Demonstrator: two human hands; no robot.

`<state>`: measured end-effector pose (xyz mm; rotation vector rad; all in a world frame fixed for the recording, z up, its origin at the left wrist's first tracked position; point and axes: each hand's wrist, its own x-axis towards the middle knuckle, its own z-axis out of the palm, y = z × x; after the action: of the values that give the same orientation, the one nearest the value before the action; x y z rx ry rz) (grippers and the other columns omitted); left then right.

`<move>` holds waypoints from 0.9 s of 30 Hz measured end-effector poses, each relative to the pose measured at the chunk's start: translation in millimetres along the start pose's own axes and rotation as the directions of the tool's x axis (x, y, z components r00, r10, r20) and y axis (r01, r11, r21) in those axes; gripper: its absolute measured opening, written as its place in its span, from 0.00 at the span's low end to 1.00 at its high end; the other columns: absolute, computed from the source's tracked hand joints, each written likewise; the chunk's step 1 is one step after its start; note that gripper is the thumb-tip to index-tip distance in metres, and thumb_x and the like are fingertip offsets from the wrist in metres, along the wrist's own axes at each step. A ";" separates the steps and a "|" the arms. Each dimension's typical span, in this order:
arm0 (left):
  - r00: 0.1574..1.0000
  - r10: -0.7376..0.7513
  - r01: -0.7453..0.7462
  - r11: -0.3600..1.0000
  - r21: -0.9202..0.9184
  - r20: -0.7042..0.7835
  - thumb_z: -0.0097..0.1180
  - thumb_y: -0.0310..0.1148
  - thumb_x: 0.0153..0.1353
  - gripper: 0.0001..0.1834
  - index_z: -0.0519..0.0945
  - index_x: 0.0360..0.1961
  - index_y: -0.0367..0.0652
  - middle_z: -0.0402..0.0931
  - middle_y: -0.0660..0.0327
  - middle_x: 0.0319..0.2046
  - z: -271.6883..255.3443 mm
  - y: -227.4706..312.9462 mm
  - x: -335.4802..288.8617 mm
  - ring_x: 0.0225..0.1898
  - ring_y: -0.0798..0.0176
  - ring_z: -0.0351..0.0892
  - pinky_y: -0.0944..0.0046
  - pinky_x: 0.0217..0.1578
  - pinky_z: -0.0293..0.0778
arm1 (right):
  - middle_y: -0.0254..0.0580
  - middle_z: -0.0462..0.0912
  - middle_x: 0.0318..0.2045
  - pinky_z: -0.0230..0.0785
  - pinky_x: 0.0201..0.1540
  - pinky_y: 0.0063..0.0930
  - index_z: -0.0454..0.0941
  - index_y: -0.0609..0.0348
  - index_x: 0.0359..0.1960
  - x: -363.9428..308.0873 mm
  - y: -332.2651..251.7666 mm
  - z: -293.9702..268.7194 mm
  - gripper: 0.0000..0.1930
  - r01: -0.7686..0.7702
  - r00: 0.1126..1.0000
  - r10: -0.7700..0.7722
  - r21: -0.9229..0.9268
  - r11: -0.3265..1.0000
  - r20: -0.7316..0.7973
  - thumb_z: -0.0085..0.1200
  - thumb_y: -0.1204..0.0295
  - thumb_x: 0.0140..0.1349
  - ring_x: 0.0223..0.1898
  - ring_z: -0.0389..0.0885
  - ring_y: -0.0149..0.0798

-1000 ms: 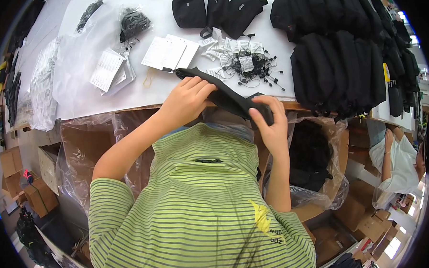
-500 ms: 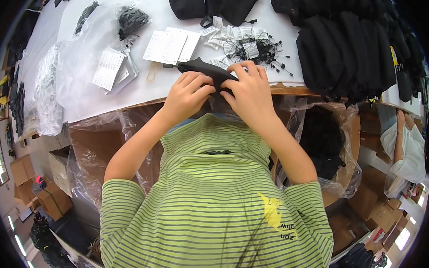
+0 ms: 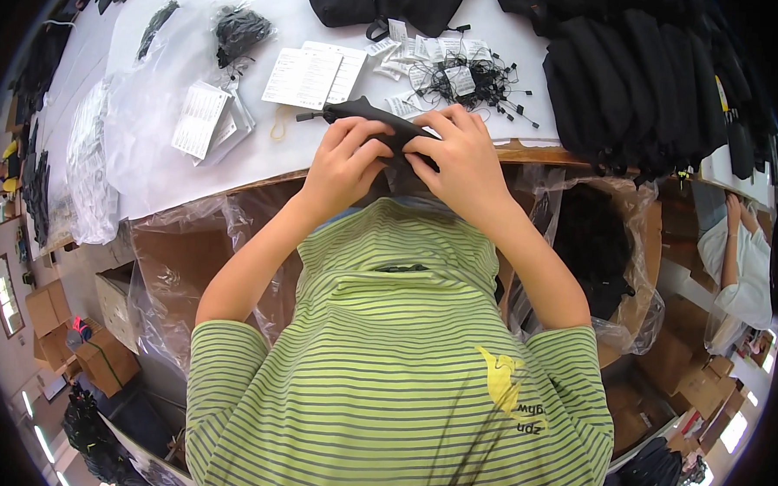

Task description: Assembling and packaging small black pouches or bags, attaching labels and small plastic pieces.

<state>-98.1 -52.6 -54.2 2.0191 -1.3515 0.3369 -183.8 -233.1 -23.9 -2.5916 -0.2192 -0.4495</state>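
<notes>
At the table's near edge I hold a black fabric item point(image 3: 364, 110) between both hands; its exact kind is hard to make out. My left hand point(image 3: 347, 165) pinches its near side with curled fingers. Close beside it, my right hand point(image 3: 464, 158) grips the right part between thumb and fingers. The fabric's far left end sticks out past my left fingers, with a short black tab beside it. Just beyond lie white printed cards point(image 3: 302, 76) and a tangle of black cords with small white labels point(image 3: 470, 83).
Black fabric goods point(image 3: 626, 88) are heaped at the right, and more point(image 3: 339, 4) lie at the far edge. Left are a card stack point(image 3: 205, 124) and a bagged black bundle point(image 3: 240, 30). Plastic-lined boxes point(image 3: 180, 264) stand below the table point(image 3: 170, 177). Another person point(image 3: 740, 258) is far right.
The view has shifted slightly. My fingers have changed position on the black fabric, and more of its upper side shows between my hands. Both hands still hold it.
</notes>
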 end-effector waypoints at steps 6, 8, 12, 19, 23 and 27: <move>0.998 0.053 -0.051 0.996 -0.070 0.035 0.58 0.19 0.39 0.11 0.73 0.25 0.42 0.75 0.63 0.32 7.7 -2.5 -5.7 0.38 0.58 0.74 0.59 0.42 0.67 | 0.32 0.77 0.37 0.63 0.48 0.34 0.81 0.54 0.27 0.7 1.4 1.1 0.04 0.049 0.998 -0.049 -0.007 0.999 0.051 0.61 0.72 0.48 0.44 0.71 0.40; 0.999 0.013 -0.008 0.990 -0.144 0.037 0.57 0.18 0.40 0.10 0.72 0.24 0.42 0.73 0.61 0.29 10.6 -0.3 -7.6 0.36 0.56 0.73 0.58 0.42 0.66 | 0.32 0.77 0.37 0.63 0.49 0.34 0.81 0.55 0.27 -1.2 1.0 3.1 0.04 0.048 0.997 -0.048 -0.001 0.999 0.053 0.61 0.72 0.49 0.44 0.71 0.40; 0.993 -0.005 0.020 0.992 -0.127 0.118 0.56 0.19 0.41 0.11 0.71 0.27 0.42 0.70 0.60 0.28 2.7 1.3 -5.4 0.36 0.55 0.72 0.57 0.41 0.65 | 0.33 0.77 0.38 0.63 0.49 0.35 0.82 0.54 0.27 -3.0 1.3 5.3 0.04 0.050 0.997 -0.051 0.012 0.999 0.053 0.60 0.71 0.49 0.43 0.72 0.40; 0.953 0.008 0.005 0.999 -0.043 0.304 0.62 0.29 0.49 0.12 0.74 0.33 0.41 0.73 0.59 0.34 -8.8 -9.0 29.1 0.41 0.57 0.72 0.60 0.44 0.65 | 0.45 0.75 0.51 0.54 0.61 0.41 0.60 0.48 0.66 -29.6 19.4 -31.5 0.45 -0.242 0.970 0.225 0.345 0.907 0.090 0.68 0.53 0.45 0.54 0.70 0.49; 0.861 0.036 -0.094 0.992 0.089 0.508 0.60 0.37 0.53 0.11 0.75 0.33 0.43 0.76 0.61 0.29 -2.9 -18.0 38.1 0.36 0.59 0.75 0.62 0.40 0.67 | 0.47 0.75 0.49 0.57 0.59 0.41 0.61 0.49 0.65 -68.8 28.7 -14.1 0.45 -0.344 0.936 0.320 0.188 0.920 0.151 0.71 0.62 0.42 0.53 0.70 0.50; 0.791 -0.015 -0.088 0.987 0.137 0.612 0.59 0.40 0.55 0.11 0.75 0.32 0.45 0.78 0.63 0.24 -5.2 -13.9 49.8 0.31 0.59 0.78 0.61 0.36 0.69 | 0.42 0.76 0.40 0.63 0.52 0.38 0.71 0.54 0.54 -95.2 42.6 4.9 0.29 -0.404 0.914 0.405 0.101 0.909 0.006 0.65 0.74 0.46 0.45 0.73 0.48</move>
<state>-63.6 -81.5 -28.4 2.3505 -1.7955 -0.2400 -261.3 -274.2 -80.5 -2.4436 0.2936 -0.2960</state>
